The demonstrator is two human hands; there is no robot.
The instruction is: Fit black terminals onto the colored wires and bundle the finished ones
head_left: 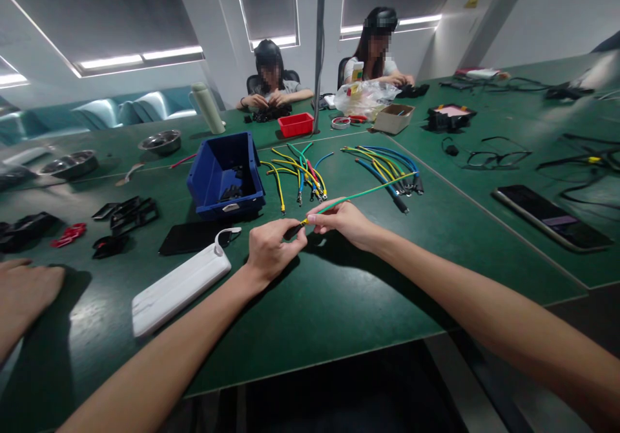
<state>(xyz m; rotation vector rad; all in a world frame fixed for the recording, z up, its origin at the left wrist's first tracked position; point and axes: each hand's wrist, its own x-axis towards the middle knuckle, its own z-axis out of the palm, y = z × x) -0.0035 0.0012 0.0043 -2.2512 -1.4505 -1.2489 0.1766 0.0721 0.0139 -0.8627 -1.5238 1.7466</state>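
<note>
My left hand [274,247] and my right hand [341,220] meet over the green table [339,291]. The right hand pinches a green wire [372,192] near its end; the wire runs up and right toward a bundle of blue, yellow and green wires [387,165]. The left hand's fingers are closed on a small dark piece at the wire's tip. A second bundle of coloured wires [298,171] lies just beyond my hands. A blue bin [225,174] with dark parts in it stands to the left of that bundle.
A white power bank [179,287] and a black phone [191,236] lie by my left wrist. Black and red plastic parts [123,216] lie at left, where another person's hand [24,291] rests. A phone [552,216] and glasses [494,158] lie at right. Two people sit at the far side.
</note>
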